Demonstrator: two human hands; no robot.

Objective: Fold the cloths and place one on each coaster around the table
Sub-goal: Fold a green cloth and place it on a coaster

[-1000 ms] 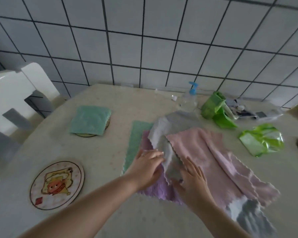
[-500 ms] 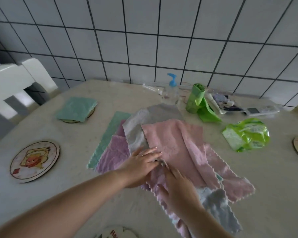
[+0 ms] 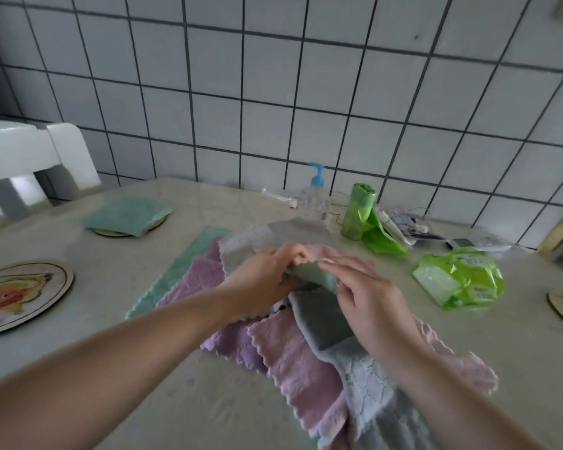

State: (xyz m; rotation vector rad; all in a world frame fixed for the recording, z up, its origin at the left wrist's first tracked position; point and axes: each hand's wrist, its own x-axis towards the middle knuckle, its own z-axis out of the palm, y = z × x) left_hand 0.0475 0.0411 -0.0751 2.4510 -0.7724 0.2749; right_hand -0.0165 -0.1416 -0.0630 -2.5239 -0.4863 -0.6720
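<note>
Both hands, left hand [image 3: 267,280] and right hand [image 3: 368,297], have lifted a grey cloth [image 3: 319,313].

Beige table [image 3: 117,349] under cloths [image 3: 293,355], coasters [image 3: 20,297]

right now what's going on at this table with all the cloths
A person is working through a pile of cloths on the table. The left hand and right hand together pinch the top edge of a grey-green cloth lifted from the pile. One folded green cloth already sits on a far coaster; the cartoon coaster at left is bare.
</note>
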